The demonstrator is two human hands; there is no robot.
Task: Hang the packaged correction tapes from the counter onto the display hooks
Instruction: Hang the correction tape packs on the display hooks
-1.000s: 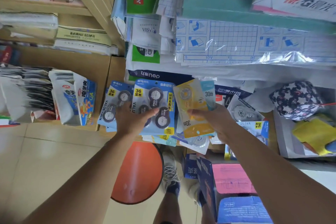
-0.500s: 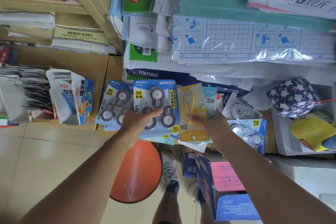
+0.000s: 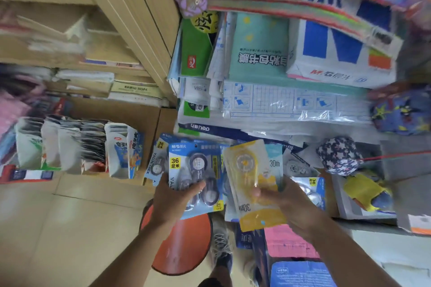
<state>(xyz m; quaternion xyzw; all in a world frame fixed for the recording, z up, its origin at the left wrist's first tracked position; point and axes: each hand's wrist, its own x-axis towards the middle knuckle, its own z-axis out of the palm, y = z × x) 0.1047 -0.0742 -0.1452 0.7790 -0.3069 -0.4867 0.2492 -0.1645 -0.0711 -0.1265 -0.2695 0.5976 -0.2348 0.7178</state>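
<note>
Here: hands grip blue "36" pack [image 3: 194,170], yellow "30m" pack [image 3: 253,184].

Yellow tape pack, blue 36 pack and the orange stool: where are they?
yellow tape pack [image 3: 250,177], head view, clear blister over the tape.
blue 36 pack [image 3: 196,165], head view, upper blister.
orange stool [image 3: 186,244], head view, seat top.

- The left hand [image 3: 173,198] grips a blue correction tape pack [image 3: 196,175] marked 36, thumb across its front.
- The right hand [image 3: 286,202] pinches a yellow correction tape pack [image 3: 254,184] marked 30m, just beside the blue one.
- More blue packs [image 3: 310,190] lie on the cluttered counter [image 3: 326,207] behind.
- An orange stool [image 3: 184,244] stands below the hands on the tiled floor [image 3: 70,228].
- Stacked paper packages [image 3: 291,100] fill the shelf above.
</note>
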